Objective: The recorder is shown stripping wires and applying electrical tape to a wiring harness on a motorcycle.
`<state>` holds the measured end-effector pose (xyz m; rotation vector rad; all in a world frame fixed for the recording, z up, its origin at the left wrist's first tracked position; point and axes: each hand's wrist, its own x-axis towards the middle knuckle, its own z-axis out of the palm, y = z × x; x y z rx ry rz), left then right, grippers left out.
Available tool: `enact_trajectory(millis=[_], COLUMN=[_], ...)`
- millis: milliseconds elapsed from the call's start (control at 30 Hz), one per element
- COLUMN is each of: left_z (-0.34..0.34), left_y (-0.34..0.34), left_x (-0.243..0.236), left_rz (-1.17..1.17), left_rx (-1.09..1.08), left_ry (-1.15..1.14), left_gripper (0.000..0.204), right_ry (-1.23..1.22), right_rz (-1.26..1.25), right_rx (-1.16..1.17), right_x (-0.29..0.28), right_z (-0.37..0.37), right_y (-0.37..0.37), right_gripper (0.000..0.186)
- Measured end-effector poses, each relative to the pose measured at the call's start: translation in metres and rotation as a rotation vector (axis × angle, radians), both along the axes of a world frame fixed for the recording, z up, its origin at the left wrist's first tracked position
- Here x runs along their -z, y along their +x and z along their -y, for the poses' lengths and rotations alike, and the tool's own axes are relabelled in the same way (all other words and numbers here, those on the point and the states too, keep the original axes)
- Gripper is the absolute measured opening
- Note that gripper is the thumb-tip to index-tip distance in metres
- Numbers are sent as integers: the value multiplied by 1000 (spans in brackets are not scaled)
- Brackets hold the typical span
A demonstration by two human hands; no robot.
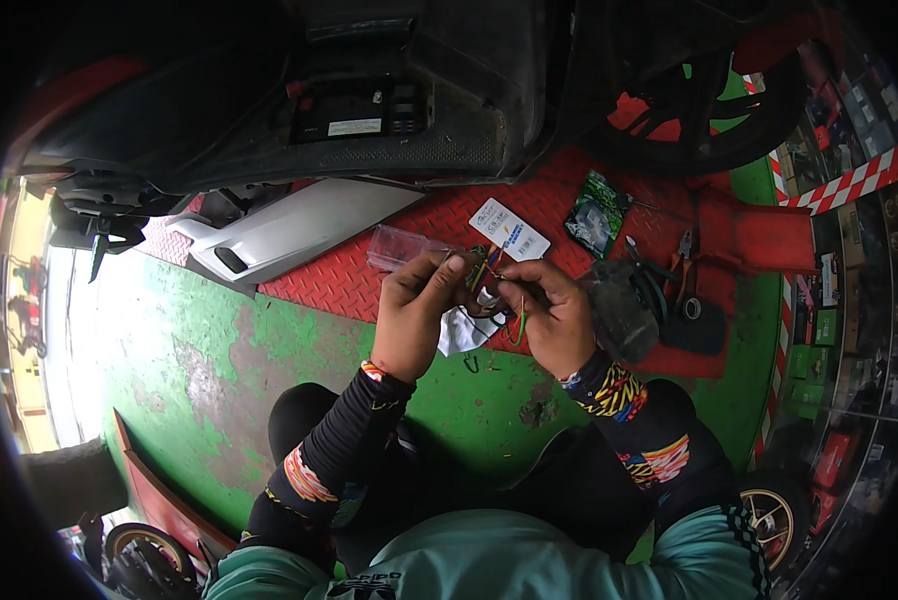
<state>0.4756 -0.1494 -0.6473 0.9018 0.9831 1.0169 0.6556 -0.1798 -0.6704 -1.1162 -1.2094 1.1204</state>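
Note:
My left hand [427,300] is closed with thumb and fingers pinched on thin wires [487,275], and my right hand [541,305] pinches them just to the right, a thin green wire hanging below its fingers. The wire ends between my fingertips are too small to make out. Around my hands lie a white label card [512,225], a clear plastic box [387,241] and a crumpled white paper or cloth [459,332].
A dark scooter [219,120] with an exposed battery is above. A silver panel [289,225], a green packet [594,215], pliers [681,262] and a tape roll [691,310] rest on the red metal platform [319,285]. Shelves [839,350] line the right; wheels show at both lower sides.

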Motion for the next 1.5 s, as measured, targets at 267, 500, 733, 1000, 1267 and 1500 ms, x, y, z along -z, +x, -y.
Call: enact_trajectory(millis=[267, 500, 733, 1000, 1267, 1500], left_z=[-4, -5, 1, -2, 1, 8], left_y=[-1, -14, -8, -6, -2, 0], left_x=[-8, -32, -25, -18, -18, -1], left_rz=[-206, -474, -456, -309, -208, -66], left_rx=[93, 179, 468, 323, 187, 69], left_ry=[161, 492, 630, 274, 205, 141], left_gripper=[38, 20, 20, 22, 17, 23], right_ry=[46, 54, -99, 189, 26, 220], right_rz=[95, 228, 2, -140, 74, 155], right_rx=[-46, -121, -107, -41, -151, -104], right_x=[-5, -16, 5, 4, -3, -18], right_z=[-2, -3, -7, -9, 0, 0], right_y=[6, 10, 9, 7, 15, 11], right_gripper=[16, 12, 15, 10, 13, 13])
